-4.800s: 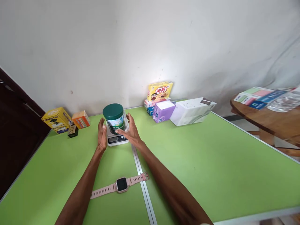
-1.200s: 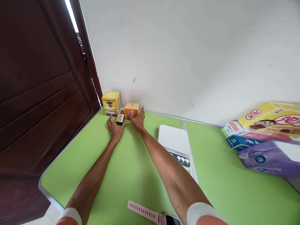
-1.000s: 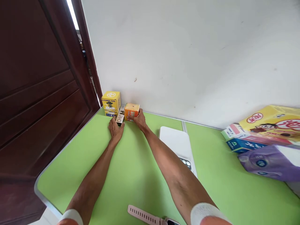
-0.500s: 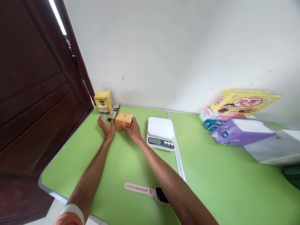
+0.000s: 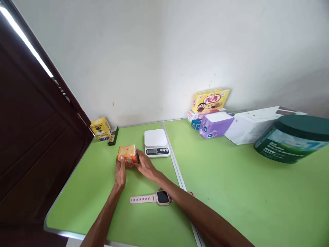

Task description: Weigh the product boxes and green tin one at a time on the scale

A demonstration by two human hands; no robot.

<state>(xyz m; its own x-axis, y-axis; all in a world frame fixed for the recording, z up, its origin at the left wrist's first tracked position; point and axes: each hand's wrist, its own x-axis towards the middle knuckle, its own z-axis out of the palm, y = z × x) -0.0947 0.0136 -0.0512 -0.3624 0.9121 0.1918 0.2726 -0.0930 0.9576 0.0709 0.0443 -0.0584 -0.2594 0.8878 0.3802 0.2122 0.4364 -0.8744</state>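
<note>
Both my hands are closed around a small orange box [image 5: 128, 153], one at each side. My left hand [image 5: 120, 172] presses its thumb on the front left, and my right hand [image 5: 145, 164] grips the right side. To the right of the box lies a white digital kitchen scale [image 5: 155, 139], its platform bare. Nearer to me a pink smartwatch [image 5: 162, 197] lies flat, partly under my right forearm. Behind the hands stand a yellow box [image 5: 100, 128] and a slim black-and-tan box [image 5: 113, 136], beside each other near the wall.
On the right are a yellow snack box [image 5: 211, 100] atop smaller boxes, a purple box [image 5: 215, 125], a white carton [image 5: 253, 123] and a dark green tub [image 5: 293, 140]. A metal seam [image 5: 174, 161] crosses the green table [image 5: 231, 192]. A dark door [image 5: 36, 137] borders the left.
The orange box has come nearer to me, away from the black-and-tan box. My left hand has joined my right hand on it. The view has turned to the right.
</note>
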